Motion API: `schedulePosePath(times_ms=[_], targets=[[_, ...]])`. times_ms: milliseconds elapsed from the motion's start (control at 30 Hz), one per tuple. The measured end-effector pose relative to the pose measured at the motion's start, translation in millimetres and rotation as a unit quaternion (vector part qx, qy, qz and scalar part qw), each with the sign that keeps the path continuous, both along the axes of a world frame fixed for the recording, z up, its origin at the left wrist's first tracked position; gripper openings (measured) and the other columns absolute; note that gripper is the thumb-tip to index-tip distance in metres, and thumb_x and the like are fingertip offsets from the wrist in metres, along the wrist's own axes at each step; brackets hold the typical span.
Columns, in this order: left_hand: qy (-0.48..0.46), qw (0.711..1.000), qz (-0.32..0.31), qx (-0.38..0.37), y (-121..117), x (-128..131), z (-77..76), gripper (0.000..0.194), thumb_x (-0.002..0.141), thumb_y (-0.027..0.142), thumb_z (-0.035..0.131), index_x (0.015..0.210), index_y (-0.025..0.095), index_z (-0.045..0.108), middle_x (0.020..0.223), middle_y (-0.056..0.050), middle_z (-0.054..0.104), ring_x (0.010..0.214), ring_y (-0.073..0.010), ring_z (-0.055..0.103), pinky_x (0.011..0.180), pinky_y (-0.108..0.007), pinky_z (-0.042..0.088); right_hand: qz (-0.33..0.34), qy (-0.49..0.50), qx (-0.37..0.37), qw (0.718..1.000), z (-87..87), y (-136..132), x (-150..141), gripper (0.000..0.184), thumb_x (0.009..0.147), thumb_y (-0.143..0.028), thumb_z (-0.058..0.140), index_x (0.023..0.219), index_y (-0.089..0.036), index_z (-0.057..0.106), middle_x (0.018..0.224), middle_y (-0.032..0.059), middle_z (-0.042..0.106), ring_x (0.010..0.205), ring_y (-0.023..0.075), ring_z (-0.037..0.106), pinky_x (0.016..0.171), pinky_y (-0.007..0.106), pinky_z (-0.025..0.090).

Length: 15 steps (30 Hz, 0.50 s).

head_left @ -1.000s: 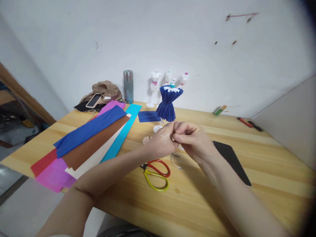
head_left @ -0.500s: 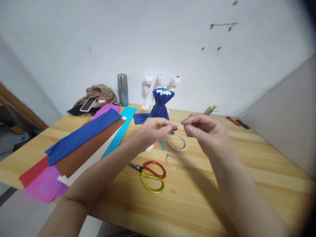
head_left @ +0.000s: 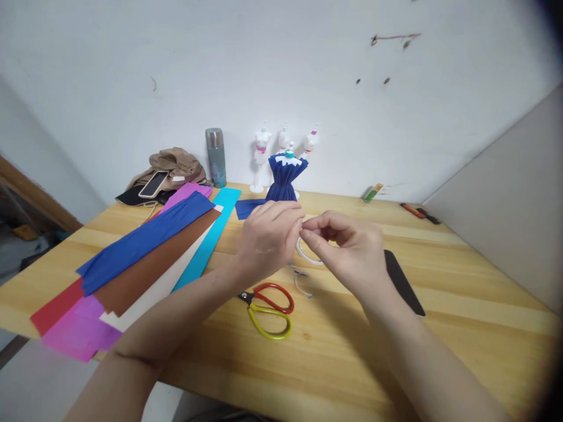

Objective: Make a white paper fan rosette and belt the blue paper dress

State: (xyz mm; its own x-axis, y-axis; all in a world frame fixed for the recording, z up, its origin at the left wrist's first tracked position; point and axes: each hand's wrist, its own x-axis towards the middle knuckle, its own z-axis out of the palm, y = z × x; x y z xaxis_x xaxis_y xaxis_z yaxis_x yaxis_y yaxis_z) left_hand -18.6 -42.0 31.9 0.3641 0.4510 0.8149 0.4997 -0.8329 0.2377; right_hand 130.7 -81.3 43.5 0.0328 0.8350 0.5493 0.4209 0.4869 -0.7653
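My left hand point(head_left: 270, 237) has its fingers curled over, back of the hand toward me. My right hand point(head_left: 352, 249) pinches thumb and forefinger together right at the left fingertips, the two hands touching. Whatever is between them is too small to make out. Behind the hands stands a small mannequin in a pleated dark blue dress point(head_left: 284, 179), partly covered by my left hand. Below the fingers lies a white tape roll point(head_left: 303, 255), half hidden, and a curled thin strip point(head_left: 301, 287). Scissors point(head_left: 247, 297) with one red and one yellow handle rest nearer to me.
At left, coloured paper sheets overlap, a blue crinkled sheet point(head_left: 149, 241) on top and a turquoise strip point(head_left: 210, 234) beside. Further back are a thermos point(head_left: 216, 158), a phone point(head_left: 153, 184), brown cloth point(head_left: 178, 163) and white mannequins point(head_left: 263, 143). A dark flat object point(head_left: 402, 284) lies by my right wrist.
My hands were apart and have come together at the fingertips. The right hand moved left and its fingers closed into a pinch. The dark flat object by my right wrist now shows.
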Motion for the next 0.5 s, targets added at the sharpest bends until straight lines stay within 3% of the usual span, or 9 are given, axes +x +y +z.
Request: schedulePosePath(times_ms=[133, 267, 400, 500], targets=[[0.033, 0.998, 0.029, 0.044, 0.0, -0.9, -1.8, 0.028, 0.097, 0.018, 0.041, 0.093, 0.016, 0.069, 0.105, -0.011, 0.077, 0.096, -0.0219, 0.071, 0.084, -0.037, 0.055, -0.014, 0.013, -0.004, 1.000, -0.9, -0.8, -4.4, 0.010, 0.076, -0.022, 0.066, 0.066, -0.023, 0.064, 0.059, 0.0015, 0.061, 0.053, 0.0157, 0.052, 0.052, 0.033, 0.043], [0.029, 0.999, 0.020, 0.021, -4.0, 0.3, -1.6, 0.026, 0.095, 0.019, 0.045, 0.092, 0.018, 0.071, 0.109, -0.010, 0.077, 0.098, -0.0219, 0.071, 0.086, -0.037, 0.055, -0.028, 0.026, -0.014, 0.999, -1.1, 0.9, -5.2, 0.012, 0.070, -0.019, 0.064, 0.060, -0.024, 0.059, 0.054, -0.0004, 0.055, 0.051, 0.0142, 0.047, 0.049, 0.031, 0.039], [-0.092, 0.990, -0.050, -0.093, -4.8, 2.5, 0.2, 0.022, 0.092, 0.020, 0.052, 0.091, 0.019, 0.074, 0.115, -0.010, 0.076, 0.106, -0.0202, 0.070, 0.095, -0.037, 0.054, 0.005, 0.058, -0.035, 0.998, -4.9, 9.2, 3.2, 0.016, 0.069, -0.020, 0.066, 0.058, -0.025, 0.056, 0.054, 0.0011, 0.055, 0.051, 0.0153, 0.046, 0.047, 0.032, 0.036], [-0.189, 0.938, -0.138, -0.254, 0.3, 2.3, 1.8, 0.016, 0.085, 0.018, 0.061, 0.086, 0.018, 0.077, 0.112, -0.010, 0.077, 0.106, -0.0205, 0.070, 0.095, -0.036, 0.054, 0.012, 0.080, -0.038, 0.996, -6.8, 15.7, 11.1, 0.016, 0.069, -0.022, 0.066, 0.058, -0.025, 0.055, 0.057, 0.0019, 0.057, 0.052, 0.0158, 0.048, 0.047, 0.032, 0.037]])
